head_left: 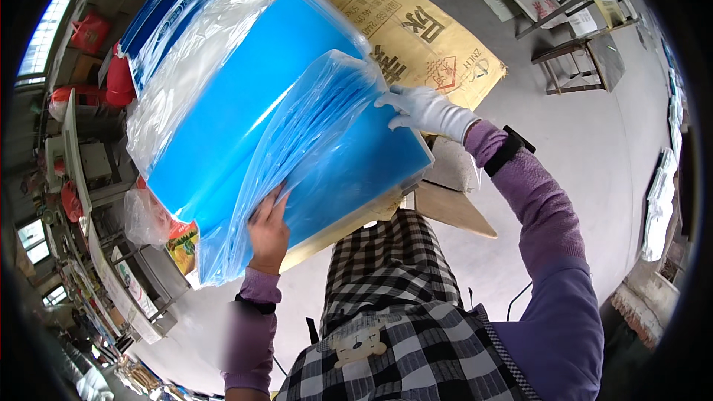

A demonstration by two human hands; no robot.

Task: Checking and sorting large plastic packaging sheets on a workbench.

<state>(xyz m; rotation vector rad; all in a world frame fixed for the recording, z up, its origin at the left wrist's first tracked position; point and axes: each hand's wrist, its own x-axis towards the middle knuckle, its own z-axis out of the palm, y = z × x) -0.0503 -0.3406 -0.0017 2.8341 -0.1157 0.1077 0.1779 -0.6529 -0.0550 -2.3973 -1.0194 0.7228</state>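
A thick stack of bright blue sheets (238, 115) lies in front of me. Clear plastic film (316, 115) is bunched into a pleated band that slants across it. My left hand (268, 232), bare, is closed on the film's near left part; its thumb is mostly hidden. My right hand (433, 111), in a white glove, rests near the stack's right edge. Its fingers are stretched and apart, with the tips beside the far right end of the film. Crumpled clear wrapping (204, 56) covers the stack's far left side.
A printed yellow woven sack (427, 37) lies beyond the stack. A wooden board (451, 208) sticks out below its right corner. At the far right stands a small stool (575, 67). Shelves with red bags (90, 32) line the left side.
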